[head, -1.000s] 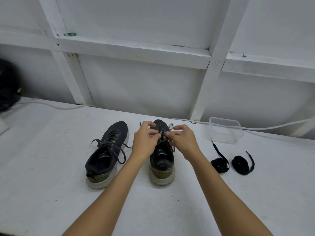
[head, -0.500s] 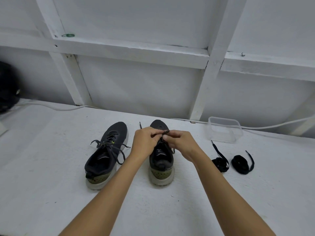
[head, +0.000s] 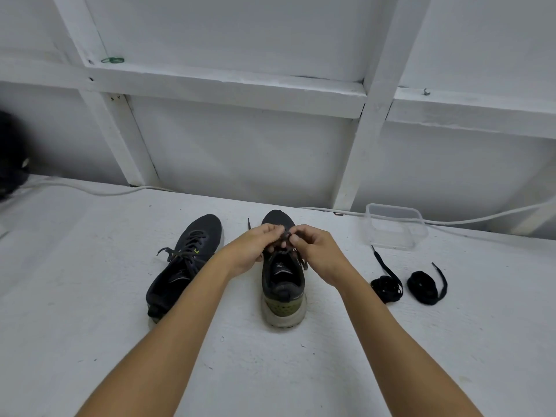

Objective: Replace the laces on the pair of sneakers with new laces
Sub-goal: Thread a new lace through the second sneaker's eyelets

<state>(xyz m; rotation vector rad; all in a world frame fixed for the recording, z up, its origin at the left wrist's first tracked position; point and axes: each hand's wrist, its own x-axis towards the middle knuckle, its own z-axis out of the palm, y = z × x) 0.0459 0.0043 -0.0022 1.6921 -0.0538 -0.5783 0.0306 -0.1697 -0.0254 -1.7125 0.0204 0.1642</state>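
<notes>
Open table (head: 90, 296) flanks sneakers (head: 183, 266); container (head: 394, 227), coiled laces (head: 406, 284) rightward.

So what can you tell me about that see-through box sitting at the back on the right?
The clear plastic container is a shallow rectangular tub with rounded corners and no lid. It stands upright and looks empty, at the back of the white surface near the wall. A white cable runs behind it. Neither hand touches it.

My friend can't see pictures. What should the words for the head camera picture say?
Two hands, left hand and right hand, pinch the lace on the right sneaker. The left sneaker sits beside it, and two new lace bundles lie further right.
</notes>
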